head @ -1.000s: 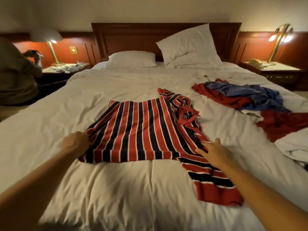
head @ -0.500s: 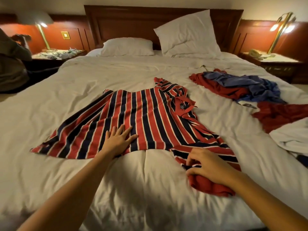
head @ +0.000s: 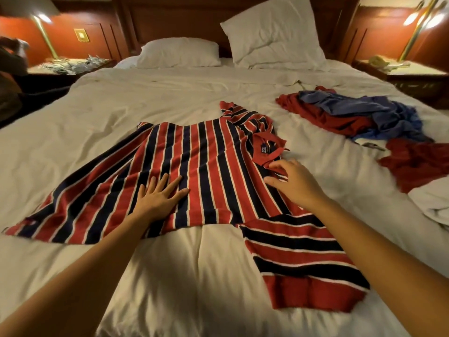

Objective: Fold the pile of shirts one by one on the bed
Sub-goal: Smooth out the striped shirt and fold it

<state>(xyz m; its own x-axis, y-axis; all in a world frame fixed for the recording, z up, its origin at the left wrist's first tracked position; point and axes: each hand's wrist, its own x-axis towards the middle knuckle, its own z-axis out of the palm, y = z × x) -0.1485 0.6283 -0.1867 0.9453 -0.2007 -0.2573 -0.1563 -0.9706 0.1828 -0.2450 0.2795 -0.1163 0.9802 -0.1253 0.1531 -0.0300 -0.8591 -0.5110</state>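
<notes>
A red, navy and white striped polo shirt point(head: 206, 171) lies spread on the white bed point(head: 170, 276), collar to the right, one sleeve stretched toward me at the lower right. My left hand point(head: 159, 195) presses flat on the shirt's body with fingers spread. My right hand point(head: 294, 182) hovers at the collar, fingers loosely spread and touching the red collar fabric, holding nothing that I can see. A pile of red and blue shirts point(head: 359, 115) sits at the right side of the bed.
Two white pillows point(head: 272, 32) lean at the wooden headboard. Nightstands with brass lamps stand on both sides, the right one point(head: 410, 71) holding a phone. A person point(head: 9, 62) is at the far left. White cloth point(head: 430, 205) lies crumpled at the right edge.
My right hand let go of the near sleeve, which now lies stretched flat toward me, and moved up to the collar. My left hand stays flat on the shirt's body.
</notes>
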